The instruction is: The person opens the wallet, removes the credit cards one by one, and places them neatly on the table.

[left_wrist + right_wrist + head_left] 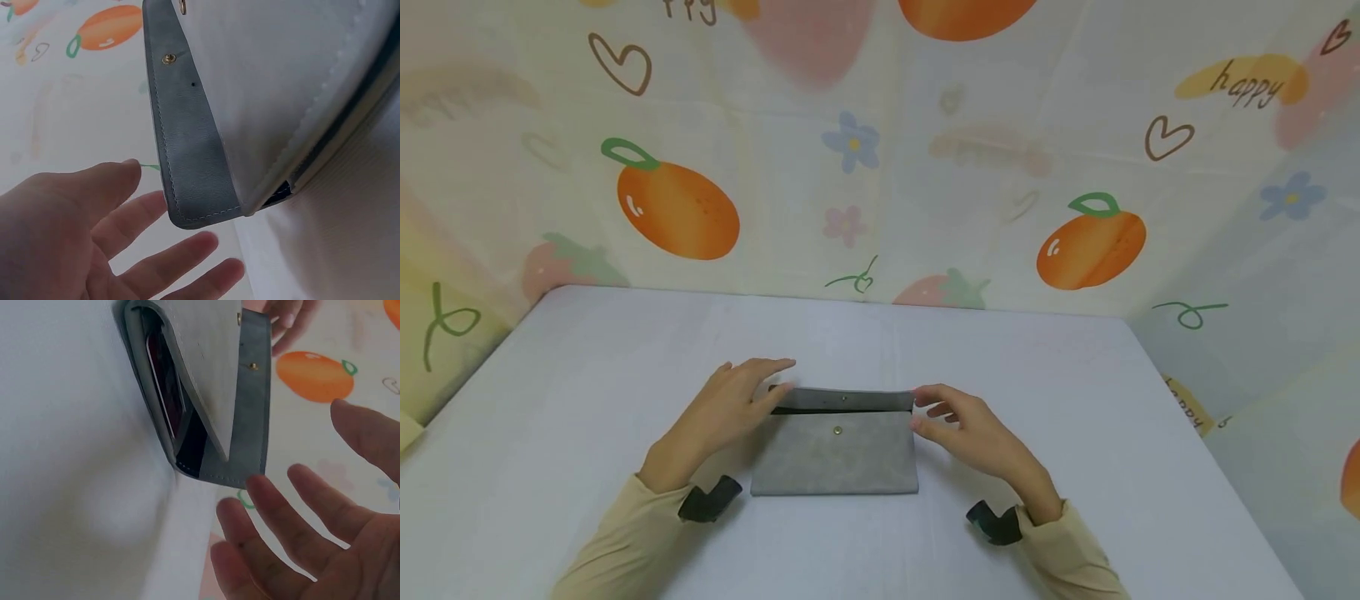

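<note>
A grey leather-like pouch [835,462] lies on the table, its flap [865,401] raised along the far side and showing a metal snap. A second snap sits on the front panel [206,369]. Through the side gap, a dark flat item [164,384] with a pale edge shows inside. My left hand [722,412] is at the flap's left corner, thumb and fingers spread and relaxed. On the other side my right hand [973,429] has its loosely bent fingers right at the flap's right end. Neither hand grips the pouch.
The white table [1037,358] runs back to a fabric backdrop [925,208] printed with oranges, hearts and flowers. A black wrist-worn device [709,500] is at the left cuff, and another black device [994,525] is at the right cuff.
</note>
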`<state>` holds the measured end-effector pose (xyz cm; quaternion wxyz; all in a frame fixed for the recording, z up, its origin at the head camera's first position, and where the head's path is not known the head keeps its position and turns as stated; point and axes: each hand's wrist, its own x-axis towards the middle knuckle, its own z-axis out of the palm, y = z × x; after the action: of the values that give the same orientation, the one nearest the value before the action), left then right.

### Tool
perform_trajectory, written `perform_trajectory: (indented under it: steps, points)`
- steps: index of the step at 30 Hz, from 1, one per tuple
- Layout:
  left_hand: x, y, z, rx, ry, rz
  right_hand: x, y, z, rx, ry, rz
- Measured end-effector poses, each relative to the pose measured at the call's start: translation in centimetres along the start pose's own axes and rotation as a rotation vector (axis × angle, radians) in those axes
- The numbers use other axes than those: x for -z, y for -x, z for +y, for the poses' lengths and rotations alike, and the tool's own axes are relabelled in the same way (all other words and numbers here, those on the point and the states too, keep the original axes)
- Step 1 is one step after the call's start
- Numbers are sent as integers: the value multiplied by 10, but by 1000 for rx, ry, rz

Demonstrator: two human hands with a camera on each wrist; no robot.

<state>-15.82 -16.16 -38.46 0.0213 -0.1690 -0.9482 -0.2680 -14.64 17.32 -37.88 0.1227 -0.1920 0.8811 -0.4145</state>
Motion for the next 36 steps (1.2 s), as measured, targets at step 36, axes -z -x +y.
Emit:
perform_trajectory:
  steps: [36]
  points:
    - [-4,-10,-33,98,338,-180,-11,-5,7,31,-6,-14]
